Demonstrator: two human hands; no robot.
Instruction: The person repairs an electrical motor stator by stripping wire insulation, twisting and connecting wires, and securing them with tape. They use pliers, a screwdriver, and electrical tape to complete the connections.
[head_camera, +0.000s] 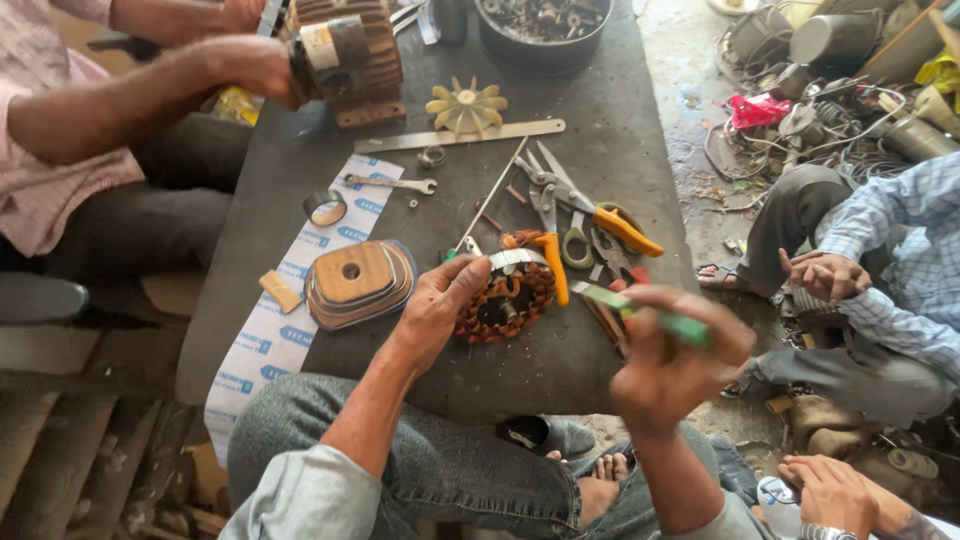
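Observation:
My left hand rests on a round motor stator with copper windings, gripping its left side on the dark table. My right hand is raised over the table's near right edge, closed around a green-handled tool that is blurred. Orange-handled pliers and scissors lie just beyond the stator.
A metal end cover sits left of the stator on a printed paper strip. A wrench, ruler, yellow fan and parts bowl lie farther back. Another person's hands hold a motor housing. Others sit at right beside scrap.

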